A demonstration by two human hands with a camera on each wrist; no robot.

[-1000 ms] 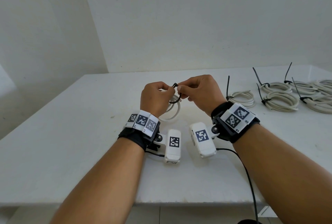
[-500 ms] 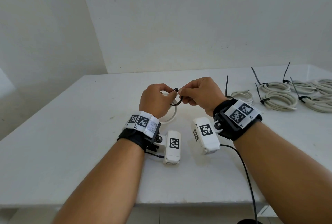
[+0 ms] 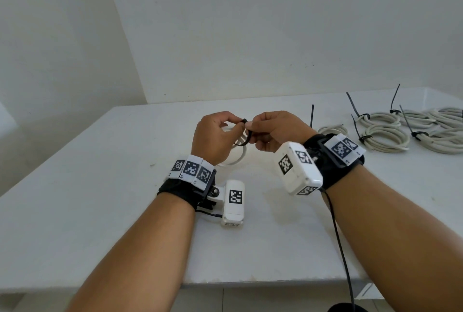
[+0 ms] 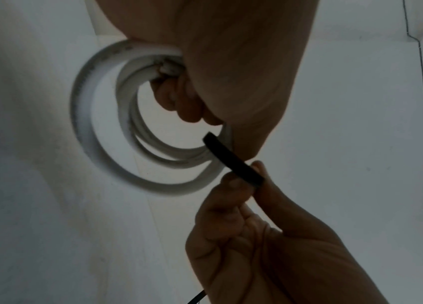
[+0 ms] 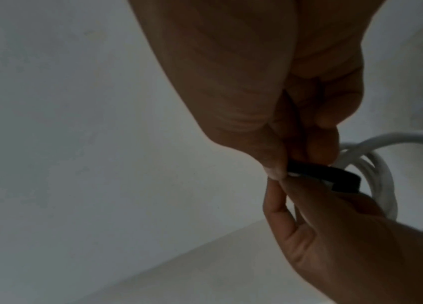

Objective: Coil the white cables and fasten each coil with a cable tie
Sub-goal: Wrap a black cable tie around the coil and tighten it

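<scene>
A white cable coil (image 3: 236, 159) hangs from my left hand (image 3: 213, 136) over the middle of the white table (image 3: 100, 186). In the left wrist view the left fingers curl through the coil (image 4: 101, 123). A black cable tie (image 3: 246, 133) loops around the coil's strands. My left thumb and forefinger pinch the tie's head, and my right hand (image 3: 275, 128) pinches the tie (image 4: 233, 162) right beside it. The right wrist view shows the same tie (image 5: 322, 172) between the right fingertips, with the coil (image 5: 387, 164) behind. The tie's tip is hidden between the fingers.
Several tied white coils (image 3: 385, 136) lie at the right back of the table, their black tie tails (image 3: 312, 116) sticking up. A black wire (image 3: 335, 224) runs from my right wrist over the table's front edge (image 3: 250, 284). A plain wall stands behind.
My right wrist has rolled and risen, swinging its camera up. Both hands stay together on the tie, now a little higher over the table.
</scene>
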